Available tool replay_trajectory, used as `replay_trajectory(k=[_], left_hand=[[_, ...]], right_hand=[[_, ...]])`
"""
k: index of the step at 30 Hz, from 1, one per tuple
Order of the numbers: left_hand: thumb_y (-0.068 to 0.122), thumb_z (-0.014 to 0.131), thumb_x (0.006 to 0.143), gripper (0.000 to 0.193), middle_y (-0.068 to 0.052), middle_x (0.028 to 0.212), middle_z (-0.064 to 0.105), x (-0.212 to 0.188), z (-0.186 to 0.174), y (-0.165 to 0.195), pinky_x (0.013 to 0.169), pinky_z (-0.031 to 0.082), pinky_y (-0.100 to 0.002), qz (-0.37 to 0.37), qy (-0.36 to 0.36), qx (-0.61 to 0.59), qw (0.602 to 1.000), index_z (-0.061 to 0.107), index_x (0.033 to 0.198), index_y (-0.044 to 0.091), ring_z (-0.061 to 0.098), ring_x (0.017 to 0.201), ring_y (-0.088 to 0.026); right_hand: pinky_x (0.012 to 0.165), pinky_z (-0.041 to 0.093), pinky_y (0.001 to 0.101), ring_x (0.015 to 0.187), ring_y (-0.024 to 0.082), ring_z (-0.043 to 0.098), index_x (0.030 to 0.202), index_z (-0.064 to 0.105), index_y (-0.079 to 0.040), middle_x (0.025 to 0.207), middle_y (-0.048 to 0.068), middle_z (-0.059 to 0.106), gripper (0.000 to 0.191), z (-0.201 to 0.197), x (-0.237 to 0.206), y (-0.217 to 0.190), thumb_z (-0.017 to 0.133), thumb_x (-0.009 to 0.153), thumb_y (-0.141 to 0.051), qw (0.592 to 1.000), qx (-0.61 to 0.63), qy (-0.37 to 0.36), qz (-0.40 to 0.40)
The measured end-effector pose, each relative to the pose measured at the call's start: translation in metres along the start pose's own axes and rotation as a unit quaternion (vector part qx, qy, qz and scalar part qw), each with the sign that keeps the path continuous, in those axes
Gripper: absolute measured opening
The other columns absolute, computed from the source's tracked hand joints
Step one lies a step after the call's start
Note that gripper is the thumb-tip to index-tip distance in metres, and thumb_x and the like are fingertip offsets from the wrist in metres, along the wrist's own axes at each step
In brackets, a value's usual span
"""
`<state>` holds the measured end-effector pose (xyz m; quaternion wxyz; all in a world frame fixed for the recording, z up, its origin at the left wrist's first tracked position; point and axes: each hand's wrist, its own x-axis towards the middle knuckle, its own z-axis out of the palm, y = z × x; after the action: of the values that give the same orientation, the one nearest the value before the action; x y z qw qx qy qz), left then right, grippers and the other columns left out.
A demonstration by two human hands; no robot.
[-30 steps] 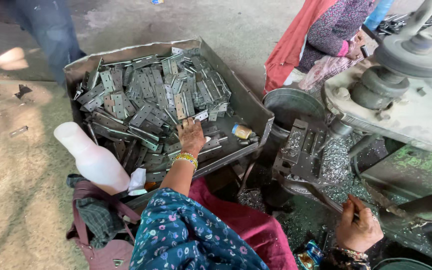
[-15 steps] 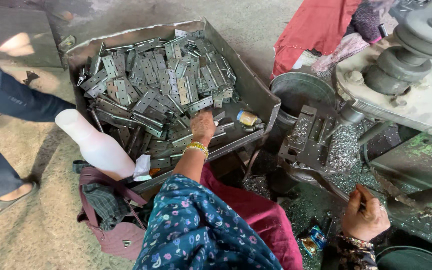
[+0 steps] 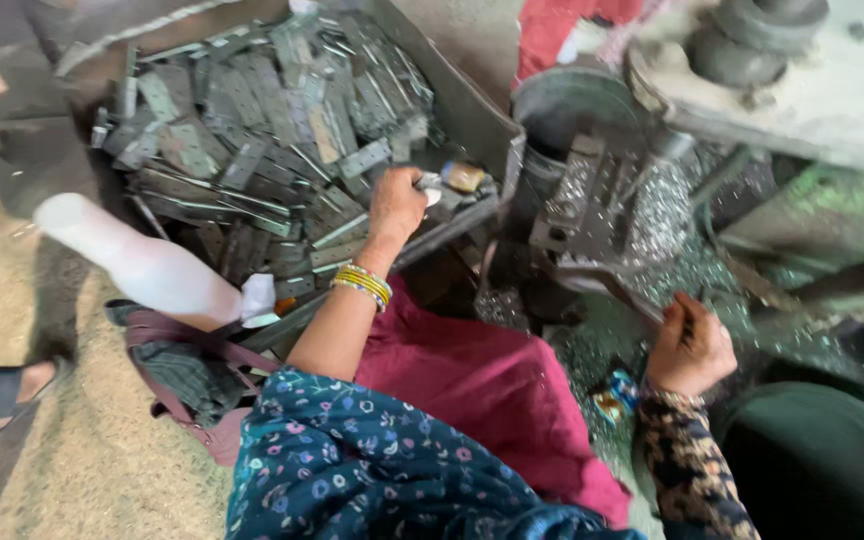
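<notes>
The left hand (image 3: 397, 203) pinches a metal plate (image 3: 430, 181) over the plate-filled tray (image 3: 472, 110); the right hand (image 3: 690, 350) grips a lever (image 3: 642, 298).

Dull grey metal plates (image 3: 252, 150) fill a rough metal tray (image 3: 472, 110); glittering metal shavings (image 3: 662, 210) coat the machine; the white bottle (image 3: 137, 262) looks like smooth plastic.

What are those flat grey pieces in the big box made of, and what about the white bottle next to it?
The flat grey pieces look like dull sheet metal: thin, hard-edged strips with punched holes and a faint sheen. The left hand grips one near the tray's edge. The white bottle seems to be plastic, smooth and matte, though blur leaves that open.
</notes>
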<state>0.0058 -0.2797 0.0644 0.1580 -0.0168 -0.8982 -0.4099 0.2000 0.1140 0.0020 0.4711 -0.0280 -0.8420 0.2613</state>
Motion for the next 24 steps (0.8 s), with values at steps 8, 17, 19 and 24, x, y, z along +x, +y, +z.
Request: replay_trajectory(k=[8, 17, 19, 24], left_hand=[[0.01, 0.056, 0.099, 0.026, -0.018, 0.129, 0.065, -0.089, 0.182, 0.119, 0.099, 0.053, -0.045, 0.338, -0.133, 0.193, 0.912, 0.067, 0.12, -0.001, 0.069, 0.108, -0.033], [0.018, 0.057, 0.097, 0.047, -0.019, 0.148, 0.05, -0.103, 0.224, 0.114, 0.124, 0.03, -0.048, 0.253, -0.12, 0.187, 0.942, 0.059, 0.137, -0.008, 0.046, 0.139, -0.034], [0.029, 0.059, 0.091, 0.058, -0.02, 0.151, 0.046, -0.092, 0.223, 0.122, 0.122, 0.023, -0.052, 0.249, -0.101, 0.203, 0.942, 0.057, 0.133, -0.011, 0.038, 0.144, -0.035], [0.026, 0.052, 0.097, 0.045, -0.017, 0.156, 0.041, -0.062, 0.226, 0.145, 0.125, 0.01, -0.053, 0.206, -0.137, 0.295, 0.923, 0.062, 0.132, -0.001, 0.03, 0.15, -0.034]], right_hand=[[0.081, 0.055, 0.0418, 0.092, 0.034, 0.07, 0.111, 0.074, -0.012, 0.101, 0.013, 0.071, 0.009, -0.023, 0.0, -0.023, 0.071, 0.103, -0.015, 0.996, -0.047, -0.063, 0.044], [0.071, 0.055, 0.0508, 0.085, 0.04, 0.073, 0.12, 0.068, -0.018, 0.092, 0.017, 0.075, 0.029, -0.03, 0.034, -0.032, 0.061, 0.097, -0.034, 0.859, -0.251, -0.432, 0.115], [0.073, 0.057, 0.0495, 0.088, 0.037, 0.075, 0.111, 0.068, -0.013, 0.095, 0.017, 0.076, 0.026, -0.013, 0.038, -0.023, 0.062, 0.097, -0.033, 0.833, -0.295, -0.461, 0.077], [0.072, 0.058, 0.0505, 0.088, 0.038, 0.075, 0.111, 0.063, -0.008, 0.096, 0.018, 0.075, 0.029, 0.011, 0.008, 0.016, 0.06, 0.099, -0.035, 0.813, -0.324, -0.48, 0.07]])
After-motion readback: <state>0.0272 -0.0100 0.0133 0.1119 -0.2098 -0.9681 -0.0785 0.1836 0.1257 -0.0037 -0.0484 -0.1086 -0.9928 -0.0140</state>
